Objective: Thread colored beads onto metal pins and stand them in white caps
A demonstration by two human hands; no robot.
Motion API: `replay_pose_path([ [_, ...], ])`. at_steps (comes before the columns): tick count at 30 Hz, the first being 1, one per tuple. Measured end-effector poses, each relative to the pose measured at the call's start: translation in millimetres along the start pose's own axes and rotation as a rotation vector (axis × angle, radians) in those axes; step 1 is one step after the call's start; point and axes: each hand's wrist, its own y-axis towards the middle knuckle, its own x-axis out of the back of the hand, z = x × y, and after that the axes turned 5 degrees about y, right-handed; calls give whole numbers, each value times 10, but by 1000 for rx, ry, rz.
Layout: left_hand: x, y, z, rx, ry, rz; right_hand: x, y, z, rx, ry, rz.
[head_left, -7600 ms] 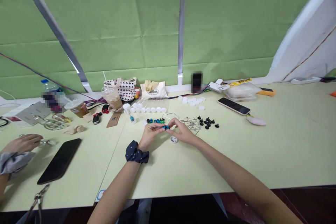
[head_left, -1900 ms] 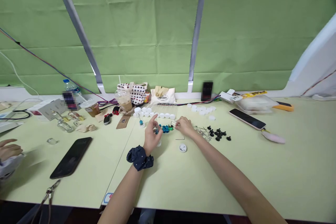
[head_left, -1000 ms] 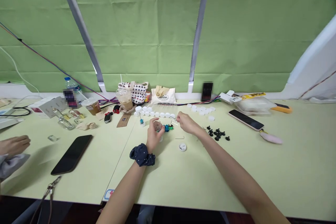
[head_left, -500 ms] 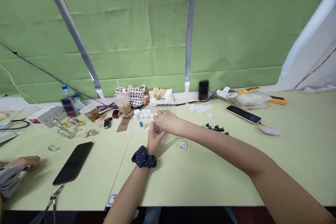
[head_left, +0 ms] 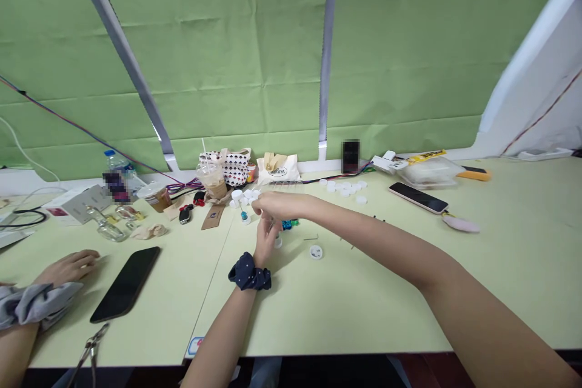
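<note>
My left hand [head_left: 265, 241] is closed in a pinch over the table, with a dark dotted scrunchie [head_left: 248, 273] round its wrist. Directly above it, my right hand [head_left: 277, 205] reaches across with fingers bent downward and closed. What the fingertips hold is hidden. A small white piece [head_left: 278, 242] shows just beside my left fingers. Several blue and green pieces [head_left: 289, 224] lie behind the hands. To the left stands a teal-tipped piece [head_left: 244, 216] on a white base. Nearer me on the right are a white cap [head_left: 316, 252] with tiny parts inside and a thin L-shaped rod [head_left: 311, 237].
White caps [head_left: 346, 188] lie at the back. Another person's hand [head_left: 70, 265] rests at left near a black phone [head_left: 125, 284] and pliers [head_left: 93, 345]. Drink cups [head_left: 213, 182] and glass bottles [head_left: 107, 227] stand back left; a second phone [head_left: 418, 197] lies right.
My right hand has shifted slightly left and lower over my left hand, uncovering the blue and green pieces. The other person's hand has moved further into view, towards the black phone.
</note>
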Motion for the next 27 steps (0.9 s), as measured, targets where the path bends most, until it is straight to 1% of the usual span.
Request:
replay_pose_path([
  [2, -6, -2, 5, 3, -48, -1, 26, 20, -224, 4, 135, -122],
  [3, -7, 0, 9, 16, -75, -5, 32, 30, -359, -35, 176, -190],
  [4, -7, 2, 11, 46, -101, -16, 30, 37, -507, -101, 194, -240],
  [5, -5, 6, 9, 80, -121, -24, 20, 36, -665, -229, 190, -269],
  [6, -2, 11, 2, 109, -132, -33, 2, 24, -829, -379, 172, -265],
  [7, 4, 17, -10, 130, -136, -34, -26, -1, -995, -467, 156, -267],
  [9, 20, 29, -44, 149, -131, -22, -106, -101, -1319, -593, 138, -246],
  [11, 39, 40, -78, 155, -118, -11, -210, -266, -1611, -723, 122, -226],
  [15, 67, 47, -103, 152, -76, -4, -444, -675, -2065, -983, 77, -212],
  [18, 68, 42, -92, 141, -75, -17, -612, -873, -2295, -1089, 50, -186],
  [20, 63, 38, -88, 143, -84, -28, -714, -904, -2398, -1114, 32, -174],
  [23, 60, 33, -94, 157, -92, -32, -845, -838, -2478, -1125, 5, -154],
  [27, 75, 26, -106, 193, -100, -22, -953, -714, -2472, -1135, -18, -128],
])
